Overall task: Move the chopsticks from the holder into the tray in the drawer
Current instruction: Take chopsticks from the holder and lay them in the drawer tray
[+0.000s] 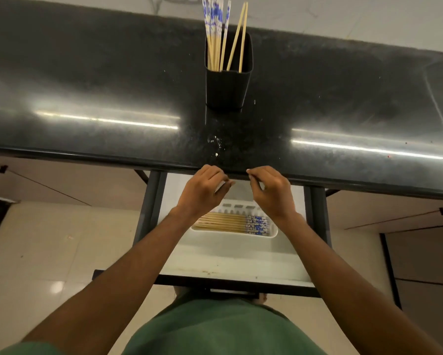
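Fingers (221, 181) of the left hand (202, 190) curl loosely, tips nearly pinched, as do those of the right hand (270, 189); whether either grips anything cannot be told. Both hover at the dark counter's (87, 85) front edge. Beyond the fingertips, a black holder (226, 87) stands with chopsticks (215, 34) upright inside. Below the hands, more chopsticks (230, 222) lie flat in a white tray (272, 233) in the open drawer (228, 262).

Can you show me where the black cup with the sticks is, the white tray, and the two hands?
holder (226, 90): head view, front wall.
tray (273, 233): head view, right rim.
left hand (202, 192): head view, back of hand.
right hand (271, 193): head view, back of hand.
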